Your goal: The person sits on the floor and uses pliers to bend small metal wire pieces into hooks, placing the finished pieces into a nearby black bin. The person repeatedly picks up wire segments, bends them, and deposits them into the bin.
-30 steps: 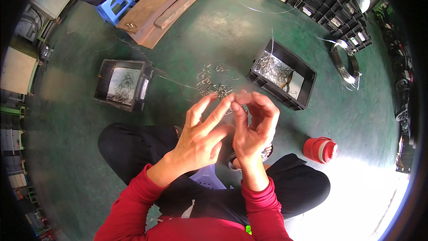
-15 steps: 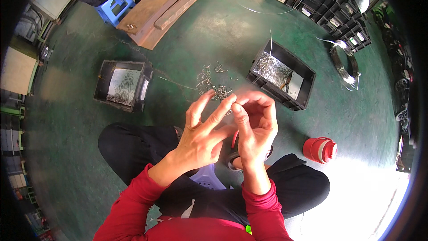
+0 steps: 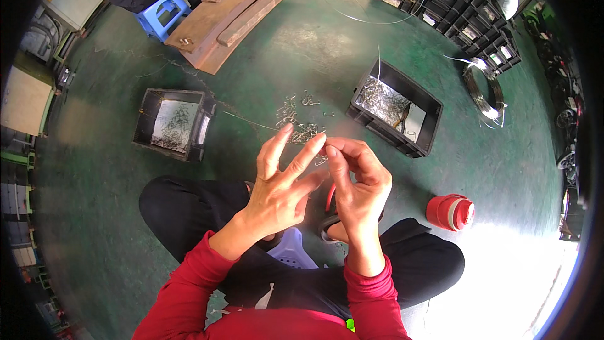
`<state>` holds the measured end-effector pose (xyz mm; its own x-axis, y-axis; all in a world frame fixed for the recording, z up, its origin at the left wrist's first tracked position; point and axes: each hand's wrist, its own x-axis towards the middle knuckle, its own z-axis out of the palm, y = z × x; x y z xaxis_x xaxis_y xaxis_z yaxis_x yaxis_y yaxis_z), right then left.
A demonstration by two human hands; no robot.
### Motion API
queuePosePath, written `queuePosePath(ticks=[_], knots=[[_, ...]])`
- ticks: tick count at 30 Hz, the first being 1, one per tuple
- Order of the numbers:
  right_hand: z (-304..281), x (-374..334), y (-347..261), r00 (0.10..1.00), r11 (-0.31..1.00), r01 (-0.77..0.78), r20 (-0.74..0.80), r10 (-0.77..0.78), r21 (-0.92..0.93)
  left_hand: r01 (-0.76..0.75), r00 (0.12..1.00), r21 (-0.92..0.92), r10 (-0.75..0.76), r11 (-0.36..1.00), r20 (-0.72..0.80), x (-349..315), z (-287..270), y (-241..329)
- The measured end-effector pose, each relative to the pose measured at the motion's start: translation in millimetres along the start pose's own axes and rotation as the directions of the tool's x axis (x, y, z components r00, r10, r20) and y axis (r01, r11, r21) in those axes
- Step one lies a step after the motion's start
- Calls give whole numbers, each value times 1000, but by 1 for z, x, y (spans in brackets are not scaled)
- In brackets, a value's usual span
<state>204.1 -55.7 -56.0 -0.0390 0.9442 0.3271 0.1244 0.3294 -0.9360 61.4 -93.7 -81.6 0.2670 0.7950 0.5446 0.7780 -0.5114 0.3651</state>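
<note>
At centre, the splayed-fingered left hand (image 3: 274, 190) touches the pinched right hand (image 3: 360, 194), contents unclear, partly hiding metal hooks (image 3: 306, 132); black crate (image 3: 145, 116) left, longer bin (image 3: 384, 130) upper right.

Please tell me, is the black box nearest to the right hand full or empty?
The box is partly filled: small metal pieces lie mostly toward its left end, while white lining shows beside them.

Landmark: pile of bent wire pieces (image 3: 304, 132) on green floor (image 3: 516, 151) | Left hand (image 3: 274, 182), right hand (image 3: 360, 182): close together at near side of pile; grip contents indistinct | Black bin (image 3: 147, 113): stands left of pile | Second black bin (image 3: 383, 128): stands right of pile | Red jug (image 3: 448, 211): stands right, nearer than pile
</note>
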Motion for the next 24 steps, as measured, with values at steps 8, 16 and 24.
queuePosePath(ticks=[8, 16, 24], knots=[[-9, 10, -7, 960, 915, 280, 54, -276, -290, -8, 1000, -132, 10, 991, 16, 1, -6, 2], [-11, 12, -11, 947, 865, 322, 110, -304, -385, -23, 999, -155, 30, 988, 43, 0, -9, -1], [-7, 11, 2, 897, 703, 432, 190, -398, -565, -25, 999, -36, 26, 999, 39, -2, -6, 3]])
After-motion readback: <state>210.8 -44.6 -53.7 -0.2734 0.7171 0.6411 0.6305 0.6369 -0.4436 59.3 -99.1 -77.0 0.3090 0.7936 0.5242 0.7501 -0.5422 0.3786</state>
